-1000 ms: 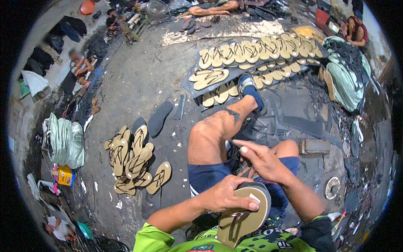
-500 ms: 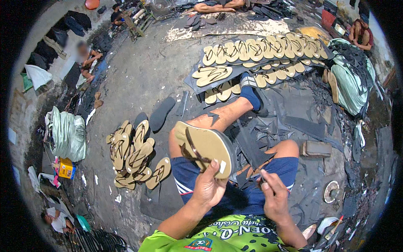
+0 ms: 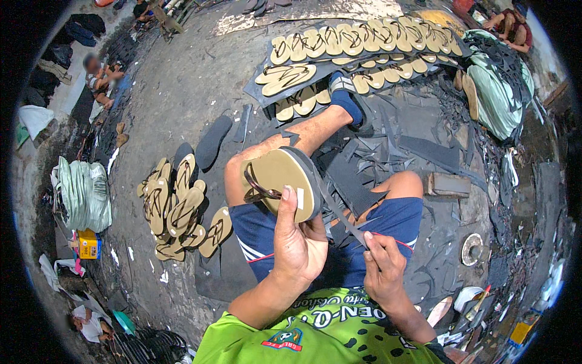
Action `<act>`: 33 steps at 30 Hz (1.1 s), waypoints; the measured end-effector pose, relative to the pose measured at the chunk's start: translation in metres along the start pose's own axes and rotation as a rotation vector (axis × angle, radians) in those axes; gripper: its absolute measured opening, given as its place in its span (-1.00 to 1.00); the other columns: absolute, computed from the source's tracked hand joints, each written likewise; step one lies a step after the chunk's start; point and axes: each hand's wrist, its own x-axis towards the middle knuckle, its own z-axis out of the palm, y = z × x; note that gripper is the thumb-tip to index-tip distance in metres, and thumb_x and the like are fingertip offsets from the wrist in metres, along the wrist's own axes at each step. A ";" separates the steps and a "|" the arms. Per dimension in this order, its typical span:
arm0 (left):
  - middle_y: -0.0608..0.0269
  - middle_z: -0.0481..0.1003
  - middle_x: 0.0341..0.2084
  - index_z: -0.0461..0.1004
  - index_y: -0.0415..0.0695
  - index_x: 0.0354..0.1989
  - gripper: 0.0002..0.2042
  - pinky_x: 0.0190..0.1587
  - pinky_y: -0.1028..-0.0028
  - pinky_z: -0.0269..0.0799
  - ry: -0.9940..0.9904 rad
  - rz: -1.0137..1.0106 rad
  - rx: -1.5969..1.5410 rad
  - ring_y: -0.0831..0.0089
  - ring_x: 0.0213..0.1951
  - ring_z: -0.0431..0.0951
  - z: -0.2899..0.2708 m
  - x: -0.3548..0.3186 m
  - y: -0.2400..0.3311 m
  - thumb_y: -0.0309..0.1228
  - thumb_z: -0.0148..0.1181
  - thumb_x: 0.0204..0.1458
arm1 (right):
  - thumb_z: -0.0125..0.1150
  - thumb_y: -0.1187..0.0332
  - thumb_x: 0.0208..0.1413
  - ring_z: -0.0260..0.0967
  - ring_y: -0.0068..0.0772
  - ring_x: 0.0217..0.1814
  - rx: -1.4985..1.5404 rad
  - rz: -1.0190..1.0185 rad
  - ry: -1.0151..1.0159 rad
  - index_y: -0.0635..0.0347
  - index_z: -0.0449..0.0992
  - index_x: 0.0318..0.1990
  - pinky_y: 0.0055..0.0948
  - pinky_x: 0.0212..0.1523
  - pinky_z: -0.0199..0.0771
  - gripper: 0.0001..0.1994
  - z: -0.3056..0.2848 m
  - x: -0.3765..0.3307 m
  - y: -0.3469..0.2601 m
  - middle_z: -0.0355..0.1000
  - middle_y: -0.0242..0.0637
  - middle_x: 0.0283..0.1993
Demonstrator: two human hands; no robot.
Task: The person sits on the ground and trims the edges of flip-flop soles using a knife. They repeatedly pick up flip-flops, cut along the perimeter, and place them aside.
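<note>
The left hand [image 3: 298, 242] is up over the lap, fingers wrapped around the heel end of a tan flip-flop [image 3: 280, 182], thumb pressed flat on its top face; the sandal tilts away from the person, dark sole edge showing along the right side, dark strap [image 3: 257, 189] looped at the toe end; the right hand [image 3: 382, 270] sits lower and to the right, just beside the left, closed around a thin dark blade-like strip [image 3: 339, 215] that runs up toward the sandal's edge; whether its tip touches the sole I cannot tell; both hands hover above blue shorts [image 3: 394, 221], bare knees bent either side; on the concrete floor [image 3: 182, 91] to the left lies a loose heap of tan sandals [image 3: 176, 209], with 2 dark soles [image 3: 212, 142] just beyond it; farther out, long rows of finished tan sandals [image 3: 364, 39] rest on dark sheets; dark offcuts [image 3: 424, 145] litter the floor to the right; another person [image 3: 97, 76] sits well apart at upper left.
</note>
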 end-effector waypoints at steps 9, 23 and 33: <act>0.38 0.54 -0.17 0.41 -0.05 -0.03 -0.74 -0.09 0.54 0.52 -0.019 -0.011 0.051 0.59 -0.19 0.56 -0.005 -0.001 -0.008 -0.23 0.13 0.16 | 0.29 0.53 -0.12 0.40 -0.18 -0.42 -0.070 -0.020 -0.005 0.02 0.46 0.08 -0.29 -0.43 0.41 -0.49 -0.006 -0.007 0.002 0.39 -0.18 -0.32; 0.36 0.51 -0.12 0.37 -0.08 0.02 -0.68 0.08 0.47 0.42 -0.111 -0.046 0.275 0.54 -0.04 0.50 -0.050 -0.032 -0.021 -0.25 0.15 0.13 | 0.20 0.48 0.06 0.43 -0.17 -0.43 0.093 0.166 -0.285 0.00 0.44 0.14 -0.24 -0.44 0.42 -0.56 -0.029 0.049 -0.026 0.38 -0.24 -0.36; 0.30 0.46 -0.07 0.32 -0.13 0.09 -0.60 -0.03 0.46 0.47 -0.094 -0.178 0.262 0.48 -0.08 0.51 -0.096 -0.051 -0.019 -0.41 0.18 0.06 | 0.16 0.47 0.06 0.44 -0.13 -0.39 0.138 0.181 -0.481 -0.02 0.43 0.15 -0.24 -0.41 0.46 -0.55 -0.017 0.055 -0.022 0.37 -0.23 -0.36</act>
